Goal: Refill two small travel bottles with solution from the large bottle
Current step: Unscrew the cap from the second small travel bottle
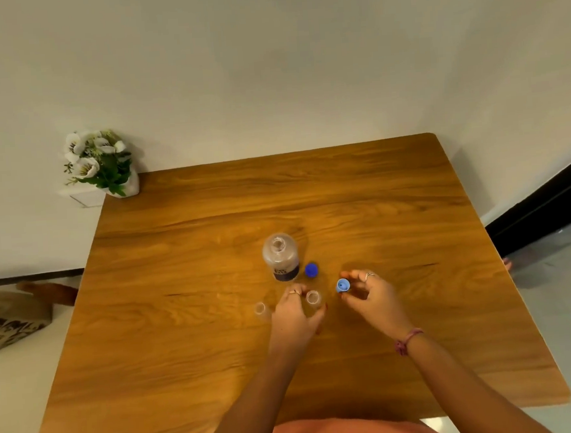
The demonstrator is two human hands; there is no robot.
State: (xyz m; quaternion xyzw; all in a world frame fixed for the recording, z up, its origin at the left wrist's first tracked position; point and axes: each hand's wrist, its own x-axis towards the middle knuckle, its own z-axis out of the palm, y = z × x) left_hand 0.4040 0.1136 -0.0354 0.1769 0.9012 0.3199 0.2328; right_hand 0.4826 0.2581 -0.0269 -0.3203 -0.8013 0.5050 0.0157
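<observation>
A big brown wooden table (220,373) fills most of the view. Its far edge sits against a pale wall. At the far left corner stands a white pot of white flowers (99,163) with green leaves. Down on the floor past the left edge is a patterned bag (11,320).

Near the middle of the tabletop stands the large bottle (280,256). It is clear, it stands up straight, and its top is open with no lid on. It has a dark label low on its side. Just beside it, on the side nearer the right edge, lies a dark blue cap (311,270) flat on the wood.

The left hand (296,313) is a bit nearer the front edge than the large bottle. Its fingers are curled round a small clear bottle (313,298), which stands up with its mouth open. The thumb is on one side and the fingers on the other. There is a ring on one finger.

The right hand (372,296) is just to the right of that. Its thumb and fingers pinch a little light blue cap (343,285), held up above the wood with its hollow side showing. This hand has a ring too, and a pink band on the wrist.

Another small clear bottle (260,308) stands alone, just left of the left hand, also open on top
</observation>
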